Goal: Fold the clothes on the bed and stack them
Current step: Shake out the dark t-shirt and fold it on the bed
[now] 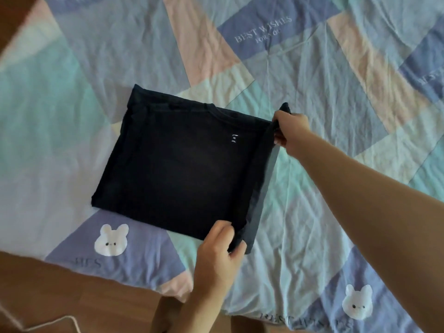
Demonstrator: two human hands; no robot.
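A dark navy T-shirt (177, 162) lies partly folded into a rough square on the bed, its collar along the far edge and a small white mark near the far right. My right hand (292, 131) grips the shirt's far right corner, with a tuft of cloth sticking up above the fist. My left hand (219, 251) pinches the near right corner. Between the two hands the right edge is lifted off the bed and stretched taut.
The bed is covered by a wrinkled patchwork sheet (324, 97) in blue, mint and pink with white bunny prints (111, 240) and lettering. A wooden floor (72, 301) shows past the near edge, with a thin white cable (60, 320) lying on it.
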